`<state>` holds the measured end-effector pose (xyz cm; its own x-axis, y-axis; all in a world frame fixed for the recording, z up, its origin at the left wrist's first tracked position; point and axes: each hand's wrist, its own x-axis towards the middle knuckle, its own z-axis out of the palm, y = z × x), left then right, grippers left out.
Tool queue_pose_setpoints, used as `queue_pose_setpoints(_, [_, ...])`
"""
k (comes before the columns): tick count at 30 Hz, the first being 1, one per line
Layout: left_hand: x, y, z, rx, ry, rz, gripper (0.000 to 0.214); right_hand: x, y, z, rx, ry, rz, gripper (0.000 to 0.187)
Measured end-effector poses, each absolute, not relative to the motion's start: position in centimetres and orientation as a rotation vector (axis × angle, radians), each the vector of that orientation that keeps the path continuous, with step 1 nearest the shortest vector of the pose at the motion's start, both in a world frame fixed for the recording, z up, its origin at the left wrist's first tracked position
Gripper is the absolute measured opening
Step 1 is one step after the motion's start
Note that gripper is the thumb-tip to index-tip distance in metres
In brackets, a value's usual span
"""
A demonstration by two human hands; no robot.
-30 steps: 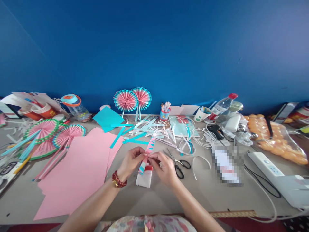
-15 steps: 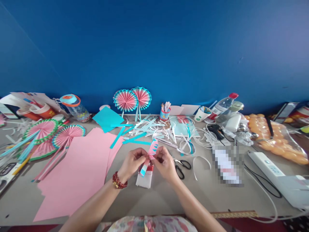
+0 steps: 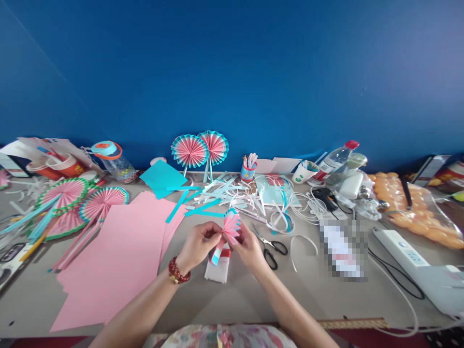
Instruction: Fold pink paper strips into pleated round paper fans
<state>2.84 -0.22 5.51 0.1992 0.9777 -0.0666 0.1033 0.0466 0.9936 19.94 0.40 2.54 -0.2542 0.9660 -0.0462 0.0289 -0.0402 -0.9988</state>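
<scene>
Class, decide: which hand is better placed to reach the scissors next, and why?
Probably the right hand: the scissors lie just beside it, while the left hand sits across the pleated paper.

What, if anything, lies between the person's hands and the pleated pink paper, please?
Nothing visible does. The left hand and the right hand both pinch the pleated pink paper directly. The white packet lies below it on the table; the scissors lie off to the right.
</scene>
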Motion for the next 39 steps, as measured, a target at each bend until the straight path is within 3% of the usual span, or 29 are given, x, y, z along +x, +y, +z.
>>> queue_pose_setpoints(12, [2.8,-0.4,6.0,1.502,1.203,0.901,0.018,19.1,0.2,3.7,-1.070,-0.962,1.739,0.035])
queue_pose_setpoints(39, [2.9,-0.6,6.5,1.482,1.202,0.897,0.017,18.8,0.0,2.5,-1.013,-0.889,1.711,0.034])
